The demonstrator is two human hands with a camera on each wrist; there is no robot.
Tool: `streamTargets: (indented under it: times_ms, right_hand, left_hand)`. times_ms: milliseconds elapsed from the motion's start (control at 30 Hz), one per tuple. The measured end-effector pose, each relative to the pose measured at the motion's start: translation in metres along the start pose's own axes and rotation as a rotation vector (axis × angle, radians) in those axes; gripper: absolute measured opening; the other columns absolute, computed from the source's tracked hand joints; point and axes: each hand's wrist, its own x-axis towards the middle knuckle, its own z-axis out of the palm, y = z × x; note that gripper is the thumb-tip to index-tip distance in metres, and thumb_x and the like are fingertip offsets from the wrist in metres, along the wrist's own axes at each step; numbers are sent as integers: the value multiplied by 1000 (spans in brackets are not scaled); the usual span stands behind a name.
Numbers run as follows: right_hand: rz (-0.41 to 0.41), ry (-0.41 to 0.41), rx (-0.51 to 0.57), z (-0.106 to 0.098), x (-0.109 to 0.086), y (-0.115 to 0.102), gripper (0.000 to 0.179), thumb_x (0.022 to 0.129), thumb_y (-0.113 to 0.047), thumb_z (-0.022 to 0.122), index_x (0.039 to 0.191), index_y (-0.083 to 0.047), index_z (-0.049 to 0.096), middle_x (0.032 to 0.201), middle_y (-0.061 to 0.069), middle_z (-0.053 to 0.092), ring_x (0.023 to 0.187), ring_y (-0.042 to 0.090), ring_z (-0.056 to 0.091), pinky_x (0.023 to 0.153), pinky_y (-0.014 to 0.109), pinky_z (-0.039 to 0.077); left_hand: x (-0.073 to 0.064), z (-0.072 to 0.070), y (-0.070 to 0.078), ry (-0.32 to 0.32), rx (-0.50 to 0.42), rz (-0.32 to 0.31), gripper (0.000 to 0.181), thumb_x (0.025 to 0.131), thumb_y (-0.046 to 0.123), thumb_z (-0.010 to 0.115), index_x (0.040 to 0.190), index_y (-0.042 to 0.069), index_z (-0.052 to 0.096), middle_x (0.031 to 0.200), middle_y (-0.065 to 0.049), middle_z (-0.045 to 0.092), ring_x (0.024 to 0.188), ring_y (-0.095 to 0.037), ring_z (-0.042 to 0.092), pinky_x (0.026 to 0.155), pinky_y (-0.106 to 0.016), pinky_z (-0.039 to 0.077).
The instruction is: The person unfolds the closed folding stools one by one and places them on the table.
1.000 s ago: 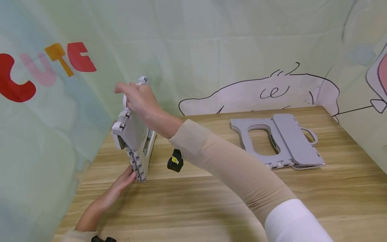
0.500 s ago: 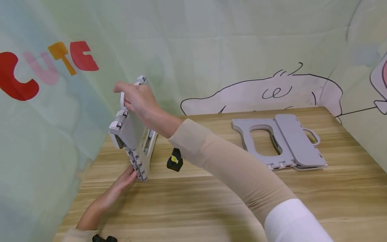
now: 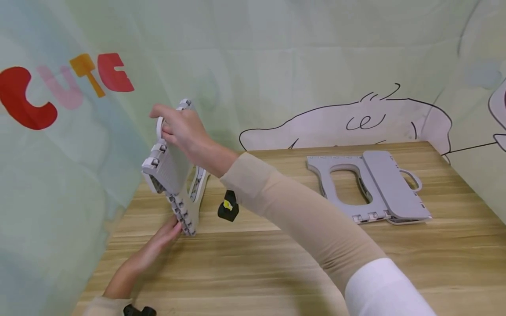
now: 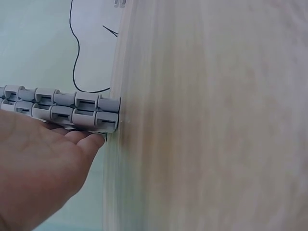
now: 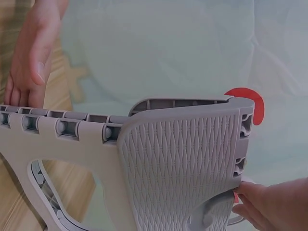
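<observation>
A grey folding step stool [image 3: 182, 175], folded flat, stands on its edge at the left of the table, its top tilted left. My right hand [image 3: 187, 129] grips its upper end by the loop handle; in the right wrist view that hand [image 5: 262, 202] is cut off at the edge. Low on the hinged side, my left hand [image 3: 158, 243] touches the stool with its fingers nearly straight. The left wrist view has these fingers [image 4: 84, 139] against the hinge row [image 4: 67, 106]. Behind the stool's edge, the left fingertips are hidden in the right wrist view.
A second folded grey step stool [image 3: 385, 184] lies flat on the right of the wooden table [image 3: 245, 272]. A small black object with a yellow part [image 3: 228, 206] shows between the stools, partly behind the right sleeve. A printed cloth [image 3: 253, 87] hangs behind and to the left.
The head view has turned slightly left. The held stool's top leans a little further left, while its foot stays on the table. Both hands keep their places on it.
</observation>
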Motion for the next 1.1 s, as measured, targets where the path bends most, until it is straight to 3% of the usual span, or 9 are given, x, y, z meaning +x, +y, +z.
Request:
streamTargets:
  times_ms: [33, 233, 567, 700, 733, 833, 933, 1033, 1100]
  right_hand:
    - [6, -2, 7, 0, 1, 0, 60, 89, -13, 69, 143, 0, 47, 141, 6, 56, 122, 17, 59, 92, 21, 53]
    - [24, -18, 48, 2, 3, 0, 47, 90, -13, 68, 133, -2, 56, 137, 2, 60, 121, 15, 60, 93, 23, 53]
    - [28, -45, 114, 3, 6, 0, 39, 91, -11, 66, 127, 3, 61, 139, 11, 58, 125, 21, 57, 98, 29, 52]
    - [21, -55, 113, 3, 6, 1, 41, 91, -10, 66, 128, 4, 60, 139, 12, 58, 126, 21, 57, 98, 29, 52]
    - [19, -57, 113, 3, 6, 1, 41, 91, -10, 66, 129, 4, 60, 139, 12, 58, 126, 21, 57, 98, 29, 52]
    - [11, -66, 115, 3, 6, 2, 41, 90, -10, 66, 128, 4, 60, 139, 13, 58, 126, 21, 57, 97, 28, 52]
    - [7, -73, 115, 3, 5, 2, 40, 90, -9, 66, 128, 5, 61, 138, 13, 59, 125, 20, 58, 97, 28, 52]
    - [11, -71, 115, 4, 6, 2, 41, 90, -10, 65, 128, 4, 61, 137, 12, 60, 123, 18, 59, 96, 27, 52]
    - [15, -70, 110, 4, 6, 2, 40, 90, -10, 66, 128, 3, 62, 136, 11, 61, 122, 17, 59, 95, 26, 52]
  left_hand:
    - [0, 0, 0, 1, 3, -1, 65, 109, 26, 25, 154, -9, -6, 160, -33, -6, 145, -51, -3, 114, -63, 5]
    - [-1, 1, 0, 7, 13, 3, 64, 110, 26, 24, 154, -9, -6, 160, -33, -6, 145, -52, -1, 114, -62, 7]
    - [0, 0, 3, -7, 39, -23, 66, 110, 30, 22, 153, -10, -8, 160, -33, -7, 145, -52, 0, 113, -63, 7]
    - [0, 0, 3, 22, 62, -19, 65, 111, 31, 20, 153, -12, -6, 159, -35, -4, 144, -53, 0, 114, -65, 7]
    - [0, 0, 3, 38, 81, -11, 65, 111, 31, 19, 153, -12, -4, 159, -35, -2, 144, -53, 1, 117, -58, 11]
    - [1, 0, 1, 113, 108, 72, 60, 112, 27, 18, 152, -15, 2, 157, -37, 5, 143, -52, 9, 117, -32, 23]
    - [6, 0, -2, 243, 95, 210, 53, 112, 18, 21, 150, -18, 14, 153, -37, 25, 142, -35, 31, 104, -10, 31]
    - [10, -1, -4, 365, 51, 326, 45, 110, 9, 27, 145, -21, 28, 142, -18, 49, 128, -11, 51, 100, -11, 40]
    - [11, -2, -5, 413, 54, 364, 41, 109, 5, 32, 141, -20, 34, 133, 1, 56, 119, 2, 54, 97, -12, 44]
